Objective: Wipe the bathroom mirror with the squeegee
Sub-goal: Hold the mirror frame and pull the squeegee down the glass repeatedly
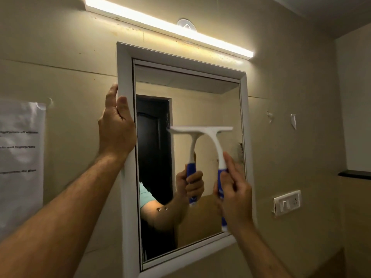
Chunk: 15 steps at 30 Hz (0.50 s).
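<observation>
A: How's the cam sitting?
B: One view only, head-worn, wide-angle, so nothing's being shared w/ a 2nd view. It's looking fwd and slightly up at the wall, close in, w/ the mirror (188,157) filling the centre.
A: Tilted?
B: Yes, the light bar (168,27) is slanting down to the right, and straight edges are bowing near the borders.
A: Arms?
B: Both forearms are entering from the bottom, left hand (116,127) and right hand (234,189) near the lens.

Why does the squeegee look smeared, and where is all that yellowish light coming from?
Head view: the squeegee and right hand are motion-blurred; the left hand on the mirror frame is sharper; the tube light above glows warm and overexposed; wide-angle lens bends edges.
</observation>
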Each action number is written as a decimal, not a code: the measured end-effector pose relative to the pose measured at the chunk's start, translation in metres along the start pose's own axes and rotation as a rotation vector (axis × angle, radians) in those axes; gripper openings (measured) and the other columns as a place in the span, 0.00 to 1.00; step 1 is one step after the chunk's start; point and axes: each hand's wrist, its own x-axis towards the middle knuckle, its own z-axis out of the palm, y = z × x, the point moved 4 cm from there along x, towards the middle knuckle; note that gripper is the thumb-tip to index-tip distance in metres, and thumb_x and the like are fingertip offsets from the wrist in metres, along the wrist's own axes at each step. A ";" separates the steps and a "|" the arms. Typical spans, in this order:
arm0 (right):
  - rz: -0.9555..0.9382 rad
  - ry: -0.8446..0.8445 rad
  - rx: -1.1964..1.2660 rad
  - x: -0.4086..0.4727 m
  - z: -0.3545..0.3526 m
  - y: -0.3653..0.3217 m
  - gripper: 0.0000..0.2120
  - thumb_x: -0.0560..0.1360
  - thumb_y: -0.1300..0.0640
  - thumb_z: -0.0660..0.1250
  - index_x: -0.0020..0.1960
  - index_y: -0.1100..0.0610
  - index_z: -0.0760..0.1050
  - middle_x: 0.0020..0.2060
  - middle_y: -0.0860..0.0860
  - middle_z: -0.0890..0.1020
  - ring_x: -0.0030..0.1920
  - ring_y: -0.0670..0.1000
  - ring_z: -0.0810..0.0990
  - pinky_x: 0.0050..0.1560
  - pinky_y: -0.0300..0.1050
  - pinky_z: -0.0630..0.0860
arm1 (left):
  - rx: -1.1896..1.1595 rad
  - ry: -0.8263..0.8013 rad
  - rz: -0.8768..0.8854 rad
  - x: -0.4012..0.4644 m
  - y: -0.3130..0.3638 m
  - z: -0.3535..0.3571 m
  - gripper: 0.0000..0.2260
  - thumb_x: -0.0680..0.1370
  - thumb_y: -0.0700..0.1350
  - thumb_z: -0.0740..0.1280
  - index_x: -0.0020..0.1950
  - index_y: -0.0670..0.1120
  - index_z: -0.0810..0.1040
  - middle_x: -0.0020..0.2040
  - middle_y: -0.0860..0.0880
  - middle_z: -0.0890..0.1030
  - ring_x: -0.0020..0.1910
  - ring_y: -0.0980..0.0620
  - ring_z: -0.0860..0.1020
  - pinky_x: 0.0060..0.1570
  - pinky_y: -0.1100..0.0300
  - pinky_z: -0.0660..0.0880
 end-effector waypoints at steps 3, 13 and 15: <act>0.052 -0.019 0.035 -0.027 0.000 0.006 0.21 0.80 0.59 0.60 0.66 0.37 0.70 0.35 0.48 0.79 0.31 0.48 0.72 0.27 0.36 0.72 | 0.001 0.008 0.000 0.000 0.000 0.000 0.21 0.84 0.52 0.49 0.77 0.50 0.59 0.47 0.62 0.75 0.36 0.66 0.74 0.40 0.75 0.68; 0.064 -0.087 0.125 -0.009 0.025 -0.028 0.20 0.82 0.56 0.56 0.62 0.31 0.72 0.54 0.53 0.79 0.30 0.48 0.71 0.26 0.36 0.71 | 0.017 -0.023 -0.094 -0.010 -0.011 -0.001 0.23 0.84 0.55 0.49 0.70 0.41 0.68 0.49 0.50 0.74 0.45 0.57 0.73 0.32 0.81 0.65; 0.077 -0.088 0.141 -0.028 0.026 -0.016 0.21 0.82 0.58 0.56 0.63 0.32 0.72 0.43 0.48 0.80 0.31 0.51 0.71 0.26 0.37 0.71 | 0.007 -0.026 -0.097 -0.013 -0.012 -0.001 0.22 0.84 0.55 0.49 0.66 0.41 0.70 0.44 0.50 0.74 0.37 0.59 0.71 0.30 0.81 0.64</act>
